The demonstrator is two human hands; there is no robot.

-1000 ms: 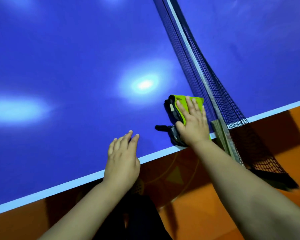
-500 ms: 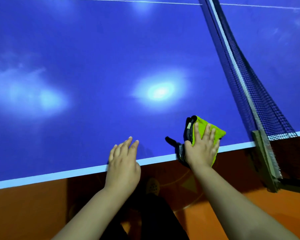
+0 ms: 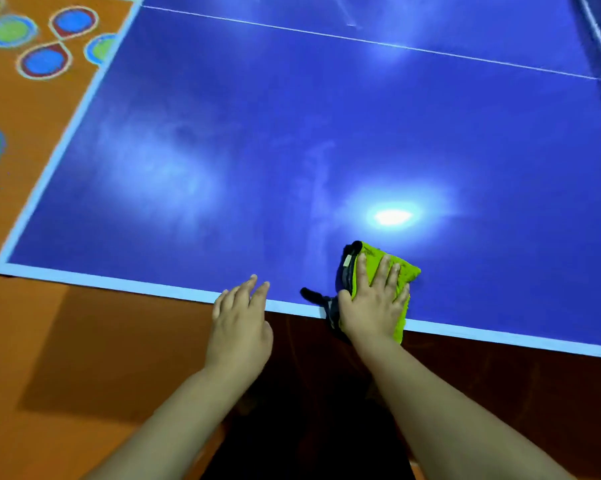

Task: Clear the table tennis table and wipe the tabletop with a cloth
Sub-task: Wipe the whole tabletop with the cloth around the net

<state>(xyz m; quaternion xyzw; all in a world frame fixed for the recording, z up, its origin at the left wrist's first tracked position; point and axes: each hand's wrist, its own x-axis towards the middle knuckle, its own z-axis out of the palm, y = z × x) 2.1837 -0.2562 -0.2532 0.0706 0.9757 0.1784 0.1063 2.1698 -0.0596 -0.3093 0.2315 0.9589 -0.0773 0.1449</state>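
The cloth (image 3: 407, 271), a folded yellow-green pad with a dark layer and a dark tab sticking out to its left, lies at the near edge of the blue worktop (image 3: 222, 133), its near end hanging slightly over the white border. The right hand (image 3: 375, 308) lies flat on top of it, fingers (image 3: 383, 270) straight and spread, pressing rather than gripping. The left hand (image 3: 240, 327) holds nothing, its fingers (image 3: 249, 289) extended and relaxed over the white border; whether they touch the surface is not clear. The cloth looks soft, light and limp, so it likely bunches or unfolds if dragged by one corner. A broad palm across the middle of the fold seems the best hold, keeping the layers stacked. The worktop is glossy and smooth, with faint hazy smears, so the pad should glide easily; the overhanging end could slip off if pressure drifts toward the edge.
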